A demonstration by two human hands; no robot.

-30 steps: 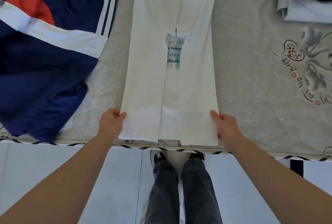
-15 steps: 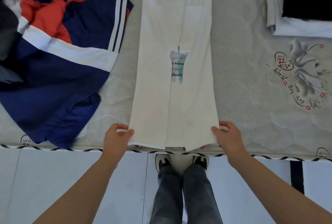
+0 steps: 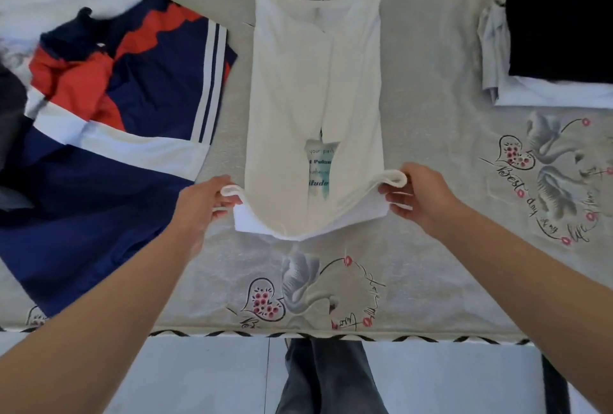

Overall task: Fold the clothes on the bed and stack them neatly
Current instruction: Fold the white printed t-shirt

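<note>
Far left, a navy, red and white garment (image 3: 109, 135) sprawls unfolded across the bed (image 3: 431, 247), its striped edge near the white shirt (image 3: 298, 88) but not touching it. Now the left hand (image 3: 199, 206): fingers curled, pinching the shirt's near left corner and lifting it off the sheet. Centre stage, the white shirt lies lengthwise, sides folded in to a narrow strip, a sliver of printed lettering peeking through the gap. Its near hem hangs raised between both hands, sagging in the middle. The right hand (image 3: 419, 196) mirrors the left, thumb and fingers gripping the near right corner, cloth rolled over the fingertips. Far right, well apart, a stack of folded clothes (image 3: 557, 48) sits with a black piece on top of white ones.
</note>
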